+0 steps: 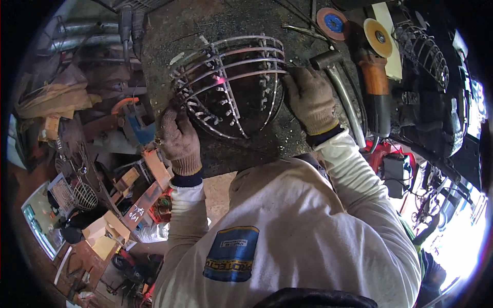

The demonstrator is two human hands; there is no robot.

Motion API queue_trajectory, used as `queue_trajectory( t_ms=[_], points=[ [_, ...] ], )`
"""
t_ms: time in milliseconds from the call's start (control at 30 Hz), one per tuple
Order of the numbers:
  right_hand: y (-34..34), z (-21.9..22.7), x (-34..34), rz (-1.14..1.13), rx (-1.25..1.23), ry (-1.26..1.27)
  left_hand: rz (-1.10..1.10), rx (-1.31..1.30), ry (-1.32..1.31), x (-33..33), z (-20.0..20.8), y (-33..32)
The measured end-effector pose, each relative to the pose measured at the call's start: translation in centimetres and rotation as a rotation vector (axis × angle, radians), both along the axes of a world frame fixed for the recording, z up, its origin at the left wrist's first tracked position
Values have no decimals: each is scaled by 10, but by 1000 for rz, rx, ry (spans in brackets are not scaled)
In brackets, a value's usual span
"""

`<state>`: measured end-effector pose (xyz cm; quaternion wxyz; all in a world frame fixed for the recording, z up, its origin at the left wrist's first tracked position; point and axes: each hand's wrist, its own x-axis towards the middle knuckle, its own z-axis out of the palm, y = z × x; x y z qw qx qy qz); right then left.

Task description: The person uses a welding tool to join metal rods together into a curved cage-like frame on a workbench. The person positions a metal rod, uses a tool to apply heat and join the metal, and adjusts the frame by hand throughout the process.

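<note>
Two gloved hands [179,137] [311,100] clamp opposite sides of a barred metal cage [221,80] over a dark workbench [275,145].

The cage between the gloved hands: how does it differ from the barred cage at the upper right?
The held cage has the left hand and right hand on it; no hand touches the upper-right cage. The held cage's bars look bright and silvery, while the upper-right cage looks darker. Both have curved bars.

Two gloved hands [179,136] [311,100], with one barred metal cage [221,81] between them. Nearby — one hammer [345,95], one angle grinder [374,77], two coloured discs [333,23] [379,37].
</note>
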<state>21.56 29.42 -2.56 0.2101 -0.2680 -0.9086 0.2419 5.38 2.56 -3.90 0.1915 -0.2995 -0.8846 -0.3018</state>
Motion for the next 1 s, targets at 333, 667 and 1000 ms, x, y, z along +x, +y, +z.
queue_trajectory(
  t_ms=[333, 667, 1000],
  points=[
    [4, 0, 2, 51, -87, 62, 75, -130, -75, 14, 20, -4],
    [14, -17, 5, 115, 24, 28, 80, -280, 7, 14, 35, 11],
    [7, -4, 3, 52, -53, 14, 144, -111, -97, 13, 19, 4]
  ],
)
